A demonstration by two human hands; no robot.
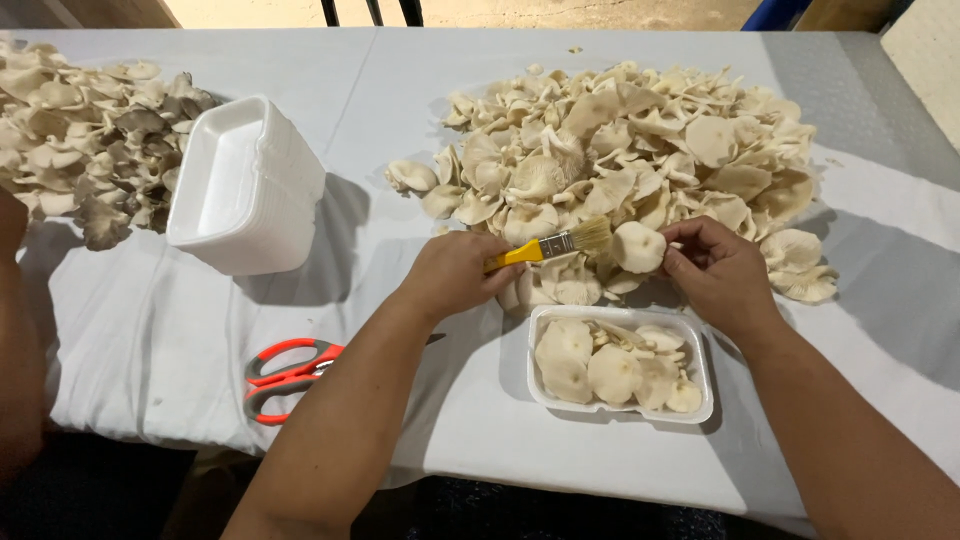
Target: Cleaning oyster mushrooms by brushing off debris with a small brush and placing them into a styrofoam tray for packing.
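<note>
My left hand (455,272) grips a small paintbrush (552,245) with a yellow handle, its pale bristles touching a single oyster mushroom (638,247). My right hand (718,275) pinches that mushroom by its edge, just above a white foam tray (700,405) partly filled with several mushrooms. Behind both hands lies a large heap of pale oyster mushrooms (640,150) on the white table cover.
A stack of white foam trays (250,185) stands at the left. Further left is a second heap of mushrooms (85,135), some greyer. Red-handled scissors (290,375) lie near the table's front edge. Another person's arm (15,340) shows at the far left.
</note>
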